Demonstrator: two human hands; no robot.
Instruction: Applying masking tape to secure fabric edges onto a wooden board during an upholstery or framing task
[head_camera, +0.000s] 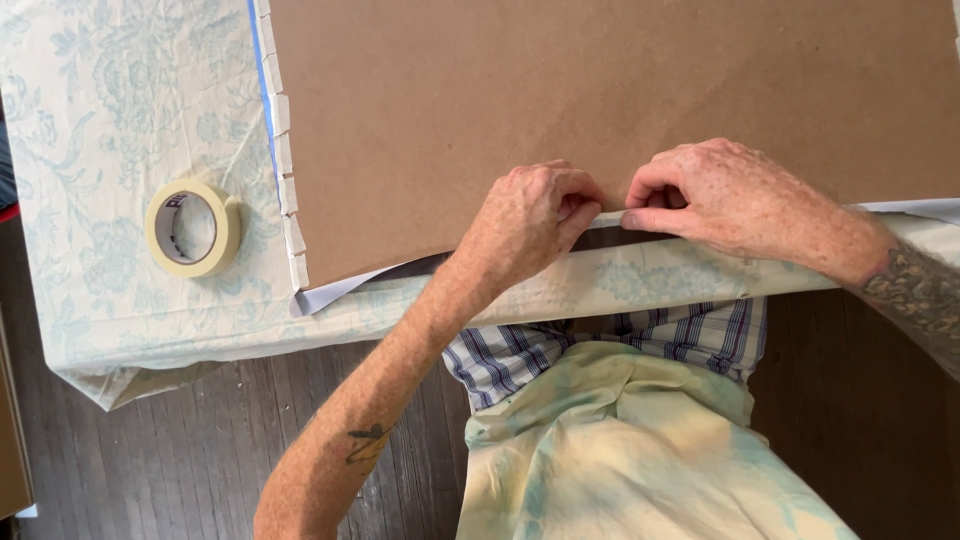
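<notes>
A large brown board (600, 90) lies flat on a table covered by a pale floral cloth (100, 120). Both hands sit at the board's near edge. My left hand (530, 220) is curled, its fingertips pinching a light strip along that edge. My right hand (730, 195) pinches the same strip just to the right, thumb and forefinger together. Short pieces of masking tape (285, 180) run down the board's left edge, over a white sheet (335, 290) that shows beneath the corner.
A roll of cream masking tape (193, 228) lies on the cloth left of the board. The table's near edge runs below my hands, with dark wooden floor (200, 450) beyond. My plaid shirt and pale apron fill the lower middle.
</notes>
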